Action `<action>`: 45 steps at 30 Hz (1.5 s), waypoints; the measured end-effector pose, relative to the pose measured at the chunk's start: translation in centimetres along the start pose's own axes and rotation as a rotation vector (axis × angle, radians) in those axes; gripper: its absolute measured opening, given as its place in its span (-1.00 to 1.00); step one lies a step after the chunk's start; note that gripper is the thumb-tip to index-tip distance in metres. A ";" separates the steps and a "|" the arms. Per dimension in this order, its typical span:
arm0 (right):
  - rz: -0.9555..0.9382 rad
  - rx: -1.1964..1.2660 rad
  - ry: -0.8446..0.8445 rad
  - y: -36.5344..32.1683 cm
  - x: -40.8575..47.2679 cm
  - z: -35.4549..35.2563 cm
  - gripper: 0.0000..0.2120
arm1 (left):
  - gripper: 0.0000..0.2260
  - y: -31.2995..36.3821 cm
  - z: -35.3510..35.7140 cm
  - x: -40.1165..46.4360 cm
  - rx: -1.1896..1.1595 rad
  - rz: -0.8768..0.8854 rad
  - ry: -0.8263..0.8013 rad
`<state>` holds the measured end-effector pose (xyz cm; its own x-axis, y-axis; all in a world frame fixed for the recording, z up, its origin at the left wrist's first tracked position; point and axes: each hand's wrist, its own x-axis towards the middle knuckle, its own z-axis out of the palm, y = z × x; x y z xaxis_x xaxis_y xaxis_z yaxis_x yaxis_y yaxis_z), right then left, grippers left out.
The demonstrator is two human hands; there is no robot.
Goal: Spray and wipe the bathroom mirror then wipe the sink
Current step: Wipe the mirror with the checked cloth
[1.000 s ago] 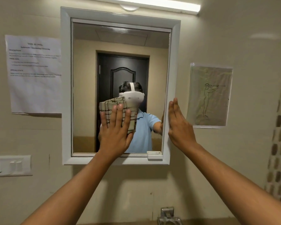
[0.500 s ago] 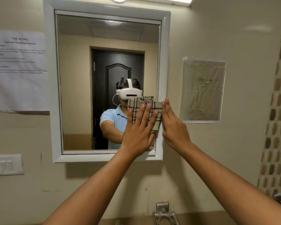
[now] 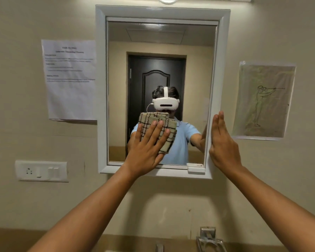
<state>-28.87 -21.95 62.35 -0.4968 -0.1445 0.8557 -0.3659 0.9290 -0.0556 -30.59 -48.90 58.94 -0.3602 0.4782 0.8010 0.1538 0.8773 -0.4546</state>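
Observation:
A white-framed mirror (image 3: 116,88) hangs on the beige wall ahead. My left hand (image 3: 145,148) lies flat, fingers spread, and presses a folded beige checked cloth (image 3: 165,124) against the lower middle of the glass. My right hand (image 3: 222,142) rests flat, fingers together, on the right side of the frame and holds nothing. The glass reflects a person in a light blue shirt and a dark door. The sink is hidden below the frame's edge; no spray bottle is in view.
A printed sheet (image 3: 70,79) is stuck left of the mirror, a drawing (image 3: 264,100) to its right. A white switch plate (image 3: 41,170) sits low on the left. A metal holder (image 3: 210,240) and a tap top (image 3: 159,247) show at the bottom.
My left hand has slid the cloth leftward from the mirror's right edge to its lower middle. The right hand has stayed on the right side of the frame.

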 end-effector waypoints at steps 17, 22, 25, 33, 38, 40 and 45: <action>0.091 -0.056 -0.033 -2.0 0.1 -0.2 -0.25 | -0.31 -4.4 0.4 -7.3 -0.100 -0.339 -0.062; 0.081 -0.029 -0.044 -1.8 0.0 -0.2 -0.22 | -0.44 -3.5 0.5 -8.2 -0.305 -0.353 -0.066; 0.081 -0.011 -0.031 -1.6 0.0 -0.1 -0.21 | -0.45 -2.9 0.7 -8.8 -0.285 -0.308 -0.081; 0.023 -0.022 -0.018 -1.0 -0.1 -0.1 -0.23 | -0.43 0.5 1.5 -6.5 -0.156 -0.195 -0.018; -0.007 -0.016 0.019 -0.3 -0.3 0.3 -0.29 | -0.39 3.9 1.3 -2.7 -0.162 -0.055 -0.010; -0.011 -0.010 0.017 -0.1 -0.3 0.3 -0.22 | -0.39 5.1 1.2 -1.1 -0.158 -0.040 0.000; -0.012 -0.015 0.004 0.4 -0.4 0.3 -0.16 | -0.36 7.8 0.5 2.7 -0.199 -0.068 0.030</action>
<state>-29.02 -21.56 61.82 -0.4895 -0.1542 0.8583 -0.3597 0.9323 -0.0377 -30.86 -40.77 57.35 -0.3487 0.4158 0.8400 0.3096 0.8970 -0.3155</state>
